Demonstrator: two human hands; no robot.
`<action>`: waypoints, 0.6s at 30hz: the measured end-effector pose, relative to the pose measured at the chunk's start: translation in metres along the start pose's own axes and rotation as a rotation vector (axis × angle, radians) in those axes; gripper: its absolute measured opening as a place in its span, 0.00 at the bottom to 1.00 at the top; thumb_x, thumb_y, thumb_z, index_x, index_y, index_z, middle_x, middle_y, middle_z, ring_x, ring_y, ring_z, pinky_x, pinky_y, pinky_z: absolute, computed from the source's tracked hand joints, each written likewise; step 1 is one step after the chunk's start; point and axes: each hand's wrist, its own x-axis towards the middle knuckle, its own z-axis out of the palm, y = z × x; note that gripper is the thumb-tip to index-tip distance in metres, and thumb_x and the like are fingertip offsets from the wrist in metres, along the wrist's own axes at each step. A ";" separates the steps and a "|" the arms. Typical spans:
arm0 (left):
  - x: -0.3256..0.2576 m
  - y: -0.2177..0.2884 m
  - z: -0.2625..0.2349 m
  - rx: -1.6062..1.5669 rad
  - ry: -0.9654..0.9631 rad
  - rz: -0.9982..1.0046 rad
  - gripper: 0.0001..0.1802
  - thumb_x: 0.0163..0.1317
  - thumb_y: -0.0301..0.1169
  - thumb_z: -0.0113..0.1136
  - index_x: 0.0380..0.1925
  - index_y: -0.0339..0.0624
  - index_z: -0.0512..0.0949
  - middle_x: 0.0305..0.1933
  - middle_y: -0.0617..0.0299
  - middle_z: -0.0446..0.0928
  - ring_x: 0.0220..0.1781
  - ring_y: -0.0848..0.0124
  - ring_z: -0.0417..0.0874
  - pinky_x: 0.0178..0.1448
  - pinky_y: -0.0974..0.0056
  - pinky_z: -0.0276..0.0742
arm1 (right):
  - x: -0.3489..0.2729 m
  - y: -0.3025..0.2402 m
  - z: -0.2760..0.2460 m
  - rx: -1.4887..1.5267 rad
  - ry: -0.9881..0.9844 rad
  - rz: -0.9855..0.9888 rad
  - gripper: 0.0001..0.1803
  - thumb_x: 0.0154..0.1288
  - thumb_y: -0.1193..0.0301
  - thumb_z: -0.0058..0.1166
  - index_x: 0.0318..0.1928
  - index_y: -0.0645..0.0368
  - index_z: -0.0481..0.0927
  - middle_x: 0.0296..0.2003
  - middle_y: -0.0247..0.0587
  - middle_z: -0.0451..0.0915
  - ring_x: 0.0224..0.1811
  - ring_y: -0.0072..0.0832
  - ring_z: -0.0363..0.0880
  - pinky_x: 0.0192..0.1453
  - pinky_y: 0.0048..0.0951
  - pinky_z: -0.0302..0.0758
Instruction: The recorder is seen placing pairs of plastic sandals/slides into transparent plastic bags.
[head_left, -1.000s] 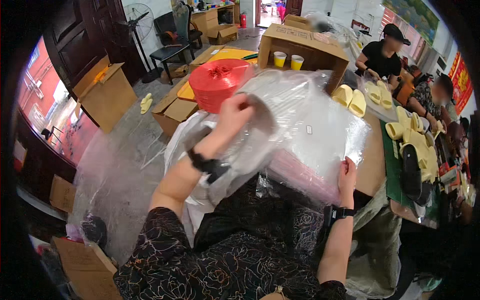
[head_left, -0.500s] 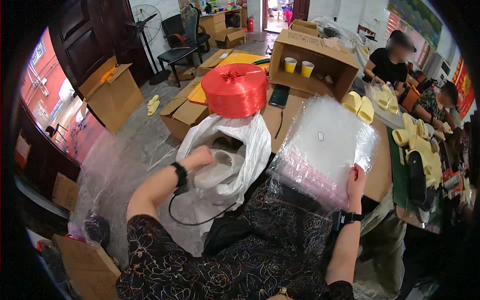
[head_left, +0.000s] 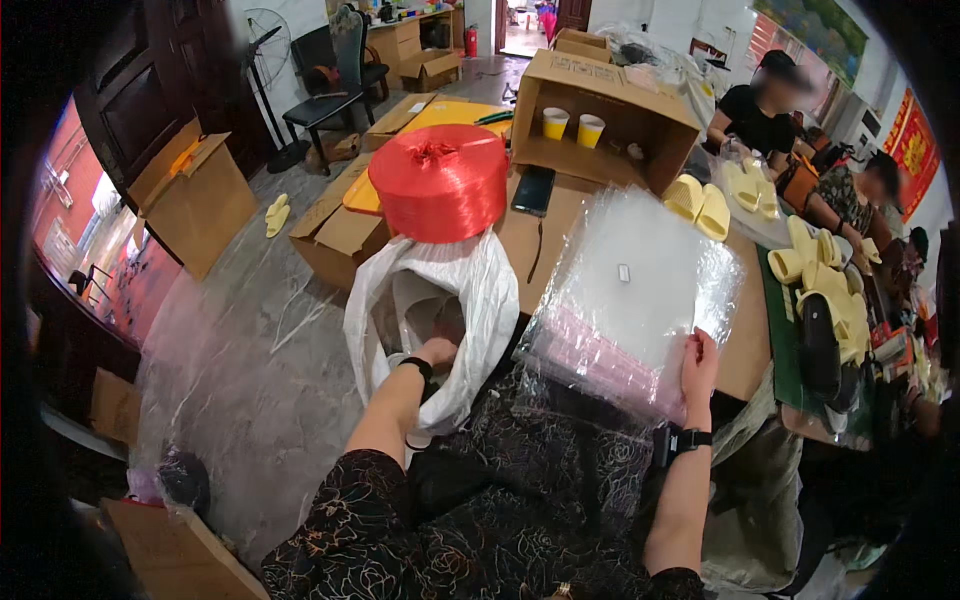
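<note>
My left hand (head_left: 436,351) reaches down into the mouth of a white sack (head_left: 490,290) that stands open in front of my knees; its fingers are hidden inside. My right hand (head_left: 698,366) holds the near right corner of a thick stack of clear plastic bags (head_left: 630,295), which rests on my lap and the table edge. A large red spool of plastic twine (head_left: 440,182) sits just beyond the sack.
An open cardboard box (head_left: 600,110) with two yellow cups stands on the table, a dark phone (head_left: 533,189) beside it. Yellow slippers (head_left: 700,200) lie to the right, where two other people sit. More cardboard boxes (head_left: 195,195) and clear plastic sheeting (head_left: 240,390) cover the floor at left.
My left hand let go of the clear plastic it held up and went down into the white sack. The stack of bags settled to the right under my right hand.
</note>
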 end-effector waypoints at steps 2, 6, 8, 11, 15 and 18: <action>0.010 0.060 -0.041 -0.486 -0.173 -0.195 0.27 0.61 0.50 0.53 0.35 0.33 0.81 0.43 0.38 0.81 0.50 0.42 0.79 0.53 0.45 0.73 | -0.004 0.003 -0.017 -0.049 0.063 -0.010 0.15 0.70 0.77 0.47 0.55 0.67 0.75 0.41 0.42 0.80 0.41 0.26 0.77 0.47 0.25 0.74; -0.005 0.119 -0.139 -0.193 0.152 0.167 0.24 0.59 0.48 0.58 0.36 0.34 0.82 0.39 0.40 0.80 0.45 0.41 0.78 0.51 0.43 0.71 | -0.012 0.011 -0.036 -0.047 0.088 0.043 0.15 0.70 0.76 0.47 0.55 0.66 0.75 0.42 0.42 0.79 0.43 0.27 0.77 0.49 0.26 0.74; -0.027 0.095 -0.130 -0.232 -0.038 0.086 0.21 0.58 0.45 0.61 0.37 0.36 0.82 0.42 0.44 0.82 0.46 0.48 0.80 0.51 0.47 0.73 | -0.009 0.003 -0.027 -0.031 0.083 0.064 0.15 0.71 0.76 0.47 0.55 0.66 0.75 0.43 0.41 0.79 0.43 0.27 0.77 0.50 0.26 0.74; -0.069 0.034 -0.081 -0.513 -0.308 0.187 0.18 0.56 0.40 0.64 0.39 0.37 0.83 0.42 0.53 0.84 0.42 0.61 0.83 0.46 0.55 0.77 | 0.001 -0.017 -0.002 0.001 0.065 -0.038 0.15 0.71 0.75 0.47 0.55 0.64 0.76 0.42 0.40 0.79 0.41 0.26 0.76 0.47 0.26 0.73; -0.092 0.069 -0.073 -0.474 -0.424 0.175 0.18 0.56 0.40 0.64 0.40 0.37 0.83 0.41 0.54 0.84 0.41 0.63 0.83 0.45 0.57 0.77 | -0.008 -0.008 -0.018 -0.076 0.084 0.005 0.14 0.71 0.75 0.47 0.54 0.64 0.76 0.42 0.40 0.79 0.40 0.25 0.75 0.46 0.26 0.73; -0.099 0.085 -0.093 -0.443 -0.497 0.134 0.18 0.56 0.39 0.64 0.41 0.37 0.83 0.41 0.55 0.84 0.40 0.65 0.83 0.44 0.58 0.77 | -0.010 -0.004 -0.020 -0.039 0.068 0.002 0.14 0.71 0.74 0.48 0.54 0.64 0.77 0.41 0.40 0.79 0.39 0.26 0.75 0.45 0.26 0.73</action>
